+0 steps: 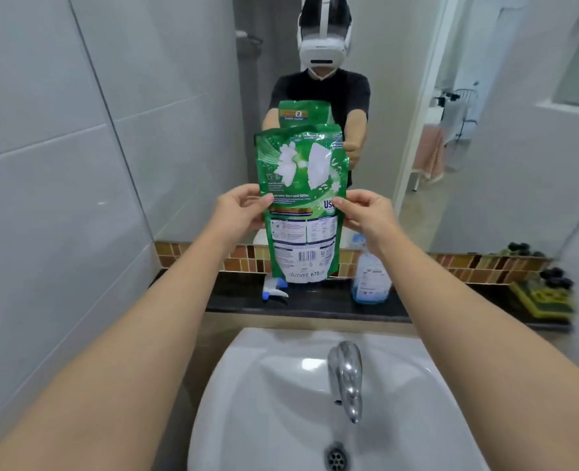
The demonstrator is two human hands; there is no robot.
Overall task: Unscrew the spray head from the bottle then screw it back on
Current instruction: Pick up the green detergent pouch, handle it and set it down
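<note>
Up front, green pouch [301, 202] (both hands) hides shelf [315, 305]; bottle [371, 278] right.

Above the white sink [247, 385], the refill pouch [301, 198] is green with white flowers and a white base. On the black ledge [315, 305] behind the sink: a blue-and-white spray head [274, 291], a clear bottle [371, 280] of blue liquid, orange-brown mosaic tiles [244, 258].
</note>
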